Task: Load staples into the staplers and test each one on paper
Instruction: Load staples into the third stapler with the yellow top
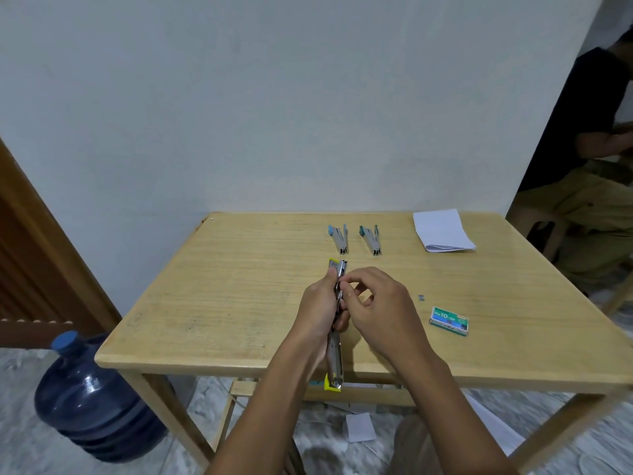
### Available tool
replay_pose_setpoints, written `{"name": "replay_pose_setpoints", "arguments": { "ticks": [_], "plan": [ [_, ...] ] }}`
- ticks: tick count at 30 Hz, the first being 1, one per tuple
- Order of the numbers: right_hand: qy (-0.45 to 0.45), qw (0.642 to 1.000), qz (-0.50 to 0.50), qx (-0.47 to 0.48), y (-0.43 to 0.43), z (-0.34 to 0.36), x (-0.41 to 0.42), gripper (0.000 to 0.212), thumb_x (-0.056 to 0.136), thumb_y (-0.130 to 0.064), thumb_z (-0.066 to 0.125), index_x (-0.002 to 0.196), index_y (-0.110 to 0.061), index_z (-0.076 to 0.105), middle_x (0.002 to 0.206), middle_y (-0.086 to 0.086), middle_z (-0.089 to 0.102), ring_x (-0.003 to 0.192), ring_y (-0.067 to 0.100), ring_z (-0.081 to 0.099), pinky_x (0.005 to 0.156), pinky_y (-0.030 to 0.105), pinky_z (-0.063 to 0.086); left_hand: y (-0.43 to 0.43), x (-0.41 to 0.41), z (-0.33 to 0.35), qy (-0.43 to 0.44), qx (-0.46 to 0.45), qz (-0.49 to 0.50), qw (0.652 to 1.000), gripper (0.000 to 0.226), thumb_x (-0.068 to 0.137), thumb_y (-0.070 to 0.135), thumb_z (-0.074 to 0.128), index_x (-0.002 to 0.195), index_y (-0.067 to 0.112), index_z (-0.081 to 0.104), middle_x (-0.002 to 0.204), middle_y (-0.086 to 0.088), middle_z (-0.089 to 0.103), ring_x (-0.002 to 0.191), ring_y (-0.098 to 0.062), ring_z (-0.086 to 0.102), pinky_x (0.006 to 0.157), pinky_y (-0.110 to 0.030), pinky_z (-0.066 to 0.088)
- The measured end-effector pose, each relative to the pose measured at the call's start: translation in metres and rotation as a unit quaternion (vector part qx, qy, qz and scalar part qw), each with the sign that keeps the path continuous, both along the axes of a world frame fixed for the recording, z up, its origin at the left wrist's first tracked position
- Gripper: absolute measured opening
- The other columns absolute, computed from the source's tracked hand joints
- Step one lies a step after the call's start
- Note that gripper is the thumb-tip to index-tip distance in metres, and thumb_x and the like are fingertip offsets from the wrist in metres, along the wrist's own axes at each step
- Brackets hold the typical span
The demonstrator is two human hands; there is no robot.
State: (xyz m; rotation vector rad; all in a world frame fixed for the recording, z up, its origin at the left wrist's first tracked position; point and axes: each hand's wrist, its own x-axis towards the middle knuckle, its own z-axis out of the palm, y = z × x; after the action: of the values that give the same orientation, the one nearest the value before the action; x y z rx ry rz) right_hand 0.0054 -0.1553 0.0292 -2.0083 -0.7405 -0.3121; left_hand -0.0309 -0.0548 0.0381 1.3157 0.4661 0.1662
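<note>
1. Your hands hide the middle of the yellow stapler [339, 271]; staples there are too small to tell.
2. Your right hand [383, 313] pinches it with curled fingers [353, 275].
3. Your left hand [318, 309] wraps it tight, above the desk [222, 286]; the staple box [449, 321] lies at 3 o'clock.

Yellow stapler [334, 358] midsection hidden behind left hand [318, 303]

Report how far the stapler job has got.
Done: nothing provable. The blue stapler and green stapler lie open, and I cannot tell if they are loaded. In hand: the left hand grips the opened yellow stapler while the right hand pinches at its rail, with the staple box nearby. Left: testing on the paper, which lies at the far corner.
</note>
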Motion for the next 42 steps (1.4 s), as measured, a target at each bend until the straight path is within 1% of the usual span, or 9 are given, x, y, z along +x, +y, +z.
{"name": "replay_pose_setpoints", "arguments": {
  "ticks": [3,9,14,17,21,24,28,31,42],
  "plan": [
    [0.013,1.0,0.005,0.017,-0.002,-0.001,-0.001,0.004,0.089,-0.021,0.066,0.089,-0.02,0.07,0.09,-0.013,0.066,0.074,0.008,0.065,0.069,0.041,0.056,0.0,0.002,-0.003,0.002,0.002,0.013,1.0,0.059,0.106,0.04,0.035,0.1,-0.012,0.064,0.04,0.001,0.037,0.033,-0.012,0.032,0.04,-0.02,0.026],
    [-0.011,0.999,0.021,0.038,-0.007,-0.004,-0.01,0.006,0.086,-0.018,0.068,0.082,-0.022,0.068,0.085,-0.015,0.067,0.082,0.007,0.063,0.069,0.026,0.049,0.003,0.0,-0.006,-0.006,-0.035,0.044,0.998,0.054,0.105,0.039,0.039,0.061,0.01,0.053,0.039,0.0,0.032,0.032,-0.012,0.029,0.037,-0.019,0.026],
    [-0.029,0.994,0.062,0.084,-0.008,-0.008,-0.015,0.01,0.082,-0.01,0.071,0.078,-0.018,0.068,0.076,-0.01,0.068,0.075,0.009,0.065,0.068,0.02,0.048,0.006,0.0,-0.001,0.01,-0.075,0.03,0.997,0.054,0.103,0.041,0.042,0.056,0.015,0.049,0.046,0.0,0.036,0.034,-0.011,0.035,0.042,-0.022,0.034],
    [-0.041,0.99,0.092,0.103,-0.007,-0.013,-0.021,0.004,0.082,-0.015,0.07,0.079,-0.017,0.069,0.078,-0.009,0.069,0.073,0.008,0.064,0.068,0.02,0.05,0.009,0.002,-0.002,0.003,-0.089,0.012,0.996,0.052,0.103,0.045,0.041,0.06,0.016,0.045,0.047,0.004,0.04,0.042,-0.012,0.039,0.051,-0.026,0.037],
    [0.075,0.984,0.067,0.148,-0.005,-0.014,-0.019,0.013,0.094,-0.02,0.062,0.102,-0.024,0.071,0.084,-0.01,0.072,0.08,0.009,0.069,0.072,0.026,0.056,0.007,-0.001,-0.001,0.011,-0.052,0.006,0.999,0.051,0.101,0.047,0.045,0.061,0.015,0.05,0.051,-0.001,0.042,0.042,-0.013,0.037,0.041,-0.021,0.036],
    [0.086,0.992,0.033,0.091,-0.004,-0.014,-0.015,0.029,0.098,-0.031,0.053,0.126,-0.035,0.061,0.096,-0.02,0.062,0.088,-0.001,0.061,0.072,0.016,0.05,0.003,-0.004,0.002,0.003,-0.02,-0.012,1.0,0.057,0.101,0.049,0.045,0.056,0.015,0.054,0.048,0.0,0.036,0.039,-0.012,0.032,0.04,-0.02,0.028],
    [0.065,0.997,0.032,0.016,-0.003,-0.016,-0.013,0.042,0.099,-0.042,0.046,0.141,-0.039,0.048,0.102,-0.023,0.053,0.084,-0.005,0.055,0.07,0.016,0.044,0.003,-0.004,0.003,-0.001,0.015,-0.013,1.0,0.051,0.097,0.055,0.048,0.086,0.01,0.068,0.073,-0.01,0.048,0.073,-0.025,0.045,0.059,-0.033,0.035],
    [0.063,0.997,0.033,0.015,-0.002,-0.016,-0.013,0.041,0.1,-0.04,0.046,0.139,-0.033,0.052,0.103,-0.019,0.053,0.084,-0.001,0.058,0.07,0.022,0.048,0.004,-0.003,0.001,0.002,0.029,0.0,1.0,0.058,0.099,0.052,0.045,0.098,-0.002,0.067,0.089,-0.01,0.053,0.08,-0.027,0.046,0.068,-0.039,0.037],
    [0.076,0.996,0.033,0.029,-0.003,-0.027,-0.016,0.033,0.101,-0.033,0.046,0.12,-0.022,0.07,0.107,-0.016,0.055,0.087,0.004,0.061,0.07,0.02,0.049,0.003,0.0,-0.007,0.022,0.028,-0.004,0.999,0.04,0.102,0.045,0.042,0.087,0.011,0.056,0.059,0.0,0.045,0.051,-0.013,0.042,0.049,-0.025,0.032]
  ]
}}
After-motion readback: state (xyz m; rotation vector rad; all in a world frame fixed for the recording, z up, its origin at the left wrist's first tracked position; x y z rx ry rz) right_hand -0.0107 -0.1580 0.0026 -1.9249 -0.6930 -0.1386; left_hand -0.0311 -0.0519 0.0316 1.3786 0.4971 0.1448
